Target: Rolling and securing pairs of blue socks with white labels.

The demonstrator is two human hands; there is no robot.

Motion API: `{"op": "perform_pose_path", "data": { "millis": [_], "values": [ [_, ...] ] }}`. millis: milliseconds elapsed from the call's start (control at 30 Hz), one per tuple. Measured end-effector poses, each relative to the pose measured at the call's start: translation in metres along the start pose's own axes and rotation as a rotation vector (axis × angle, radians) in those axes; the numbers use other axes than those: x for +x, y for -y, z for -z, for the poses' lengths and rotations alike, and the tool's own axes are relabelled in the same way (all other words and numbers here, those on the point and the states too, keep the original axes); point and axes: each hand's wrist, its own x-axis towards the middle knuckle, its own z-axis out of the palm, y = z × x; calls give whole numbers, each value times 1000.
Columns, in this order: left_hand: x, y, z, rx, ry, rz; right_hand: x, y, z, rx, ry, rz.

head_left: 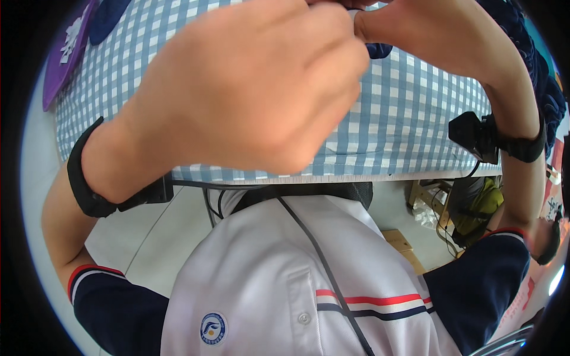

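Observation:
My left hand (255, 89) is large in the view, close to the camera, with its back toward me and its fingers curled closed. Its fingertips are hidden, so I cannot make out what they grip. My right hand (415, 29) meets it at the top edge, thumb bent inward and fingers closed. A bit of dark navy fabric (379, 51) shows just below the right hand, between the two hands; most of it is hidden. Both hands are raised over a table with a blue-and-white checked cloth (409, 113).
A purple tray (54, 89) with small white pieces (71, 35) lies at the far left, beside a navy cloth piece (108, 21). Gathered navy fabric (552, 98) is heaped along the right edge. Below the table are a green bag (482, 207) and cardboard (396, 240).

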Motion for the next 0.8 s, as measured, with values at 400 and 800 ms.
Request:
{"op": "perform_pose_path", "data": {
  "millis": [400,800],
  "values": [
    [27,15,20,-369,178,631,4,-32,-31,-299,-284,367],
    [34,-17,16,-579,15,1223,-3,-55,-87,-424,-727,507]
  ]
}}
